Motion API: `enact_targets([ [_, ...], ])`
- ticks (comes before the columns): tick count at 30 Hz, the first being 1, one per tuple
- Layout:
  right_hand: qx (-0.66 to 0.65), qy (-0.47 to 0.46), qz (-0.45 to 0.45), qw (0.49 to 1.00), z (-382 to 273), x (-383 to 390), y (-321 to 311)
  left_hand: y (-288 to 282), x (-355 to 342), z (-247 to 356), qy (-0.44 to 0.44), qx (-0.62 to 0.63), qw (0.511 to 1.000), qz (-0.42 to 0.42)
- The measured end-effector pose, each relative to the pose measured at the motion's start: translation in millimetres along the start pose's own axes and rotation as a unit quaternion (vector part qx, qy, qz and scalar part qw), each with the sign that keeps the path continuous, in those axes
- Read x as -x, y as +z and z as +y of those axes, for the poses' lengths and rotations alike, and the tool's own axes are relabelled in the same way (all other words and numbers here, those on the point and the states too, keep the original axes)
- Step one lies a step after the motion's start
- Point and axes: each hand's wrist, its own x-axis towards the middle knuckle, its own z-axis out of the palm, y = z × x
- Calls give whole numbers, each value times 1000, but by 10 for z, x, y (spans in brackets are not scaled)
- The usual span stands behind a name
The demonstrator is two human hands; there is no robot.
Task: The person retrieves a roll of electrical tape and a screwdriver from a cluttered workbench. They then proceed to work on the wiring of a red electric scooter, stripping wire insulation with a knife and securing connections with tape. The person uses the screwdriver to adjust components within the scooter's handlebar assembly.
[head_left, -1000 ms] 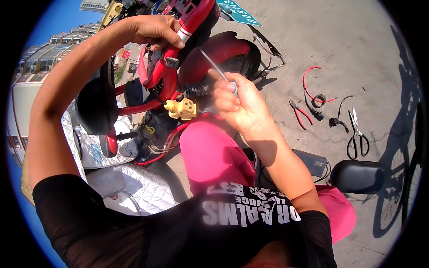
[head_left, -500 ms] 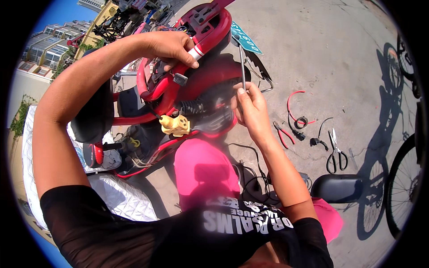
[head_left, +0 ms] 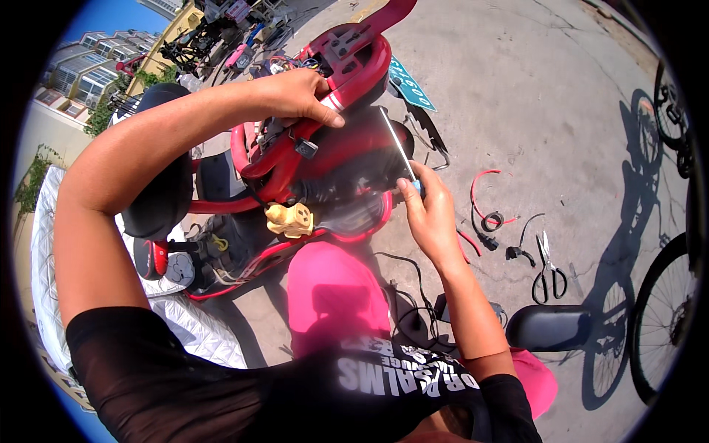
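Observation:
A red electric scooter point(head_left: 362, 77) leans in front of me, its tail section pointing up and away. My left hand point(head_left: 303, 96) is closed round the scooter's red rear frame, with the thumb on the near side and the fingertips hidden behind it. In my right hand point(head_left: 428, 210) is a screwdriver point(head_left: 397, 144); a bit of its blue handle shows, and the thin shaft points up and to the left. The tip stands in front of the dark rear mudguard, apart from the green licence plate point(head_left: 412, 85). A yellow socket block point(head_left: 289, 220) sits on the scooter's near side.
On the concrete at right lie scissors point(head_left: 548, 269), red-handled pliers point(head_left: 470, 244) partly behind my wrist, a red cable point(head_left: 476, 192) and a black connector point(head_left: 521, 255). A black seat-like pad point(head_left: 550, 328) is near my knee. A bicycle wheel point(head_left: 657, 317) stands at the right edge.
My right hand has drawn the screwdriver down and away from the licence plate, and its shaft now tilts further left. The left hand keeps its hold on the frame.

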Motion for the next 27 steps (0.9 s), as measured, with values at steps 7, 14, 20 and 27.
enact_targets([
  [7,-31,42,12,999,154,29,-121,-153,7,-89,-9,276,957,-93],
  [14,-143,106,-19,984,207,13,-71,-202,0,-188,-16,300,943,-147],
  [20,-179,136,-56,973,210,-7,-66,-183,-36,-95,-27,178,973,-145],
  [27,-224,105,-48,968,73,-53,-110,-275,-127,-134,-55,281,937,-199],
])
